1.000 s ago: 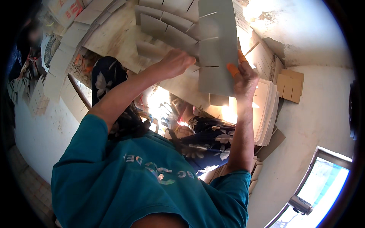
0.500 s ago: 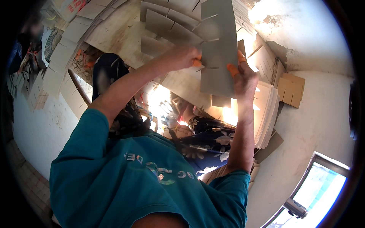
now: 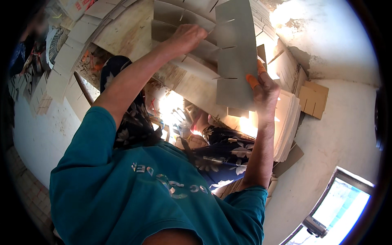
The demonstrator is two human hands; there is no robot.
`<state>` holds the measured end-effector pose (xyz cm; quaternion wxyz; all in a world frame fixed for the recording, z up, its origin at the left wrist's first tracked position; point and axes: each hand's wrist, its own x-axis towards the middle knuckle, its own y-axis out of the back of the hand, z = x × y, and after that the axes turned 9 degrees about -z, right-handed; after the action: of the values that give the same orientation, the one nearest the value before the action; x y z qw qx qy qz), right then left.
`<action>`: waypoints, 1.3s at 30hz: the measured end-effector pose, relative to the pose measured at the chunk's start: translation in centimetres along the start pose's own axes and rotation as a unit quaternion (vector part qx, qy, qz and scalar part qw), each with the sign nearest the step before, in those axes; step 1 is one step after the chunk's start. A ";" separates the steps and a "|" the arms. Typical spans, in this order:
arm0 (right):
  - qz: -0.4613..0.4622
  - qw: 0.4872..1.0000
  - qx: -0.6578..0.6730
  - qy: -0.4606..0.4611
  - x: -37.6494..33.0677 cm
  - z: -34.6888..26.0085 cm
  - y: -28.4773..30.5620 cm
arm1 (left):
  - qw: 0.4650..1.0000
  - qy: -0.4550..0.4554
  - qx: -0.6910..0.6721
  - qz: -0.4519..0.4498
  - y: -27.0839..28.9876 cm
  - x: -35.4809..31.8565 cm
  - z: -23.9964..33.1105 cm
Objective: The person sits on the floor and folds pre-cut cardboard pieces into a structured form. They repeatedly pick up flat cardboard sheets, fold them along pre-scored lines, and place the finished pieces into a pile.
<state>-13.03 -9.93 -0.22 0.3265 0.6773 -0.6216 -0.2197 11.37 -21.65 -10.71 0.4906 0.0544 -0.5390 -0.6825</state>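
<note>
A long grey slotted cardboard strip point(image 3: 236, 53) stands tilted at the top centre, with cuts along it. My right hand point(image 3: 266, 87) is closed on its lower right edge; orange covers sit on the thumb and a finger. Several more slotted cardboard strips point(image 3: 202, 51) stand in rows left of it, apparently crossing it at the slots. My left hand point(image 3: 188, 37) is curled over these rows, knuckles up. Its fingertips are hidden, so I cannot see what they grip.
A wooden board point(image 3: 126, 34) lies beneath the strips. To the right, a stack of pale cardboard sheets point(image 3: 288, 126) stands near the wall, with a brown slotted piece point(image 3: 313, 98) beside it. More slotted cardboard point(image 3: 61, 77) runs along the left. A window point(image 3: 343, 200) is at lower right.
My left hand has moved up and left, away from the long strip's edge, over the crossing strips. Those strips have shifted. My right hand keeps its hold, slightly lower.
</note>
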 end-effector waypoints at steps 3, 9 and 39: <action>-0.013 1.000 -0.008 0.015 0.6 0.0 0.1 | 1.000 0.023 0.003 -0.018 0.3 0.2 0.2; -0.053 0.999 0.004 -0.001 2.0 -1.4 -0.9 | 0.999 0.024 -0.029 -0.014 -0.1 0.1 -0.1; 0.042 0.741 -0.513 -0.431 -20.5 20.8 9.8 | 0.998 0.057 -0.033 0.020 6.4 -5.5 1.5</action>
<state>-37.18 6.63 -9.78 0.3313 0.2135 -0.5173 -0.7596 17.22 -16.21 -7.56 0.5355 0.0660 -0.4886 -0.6857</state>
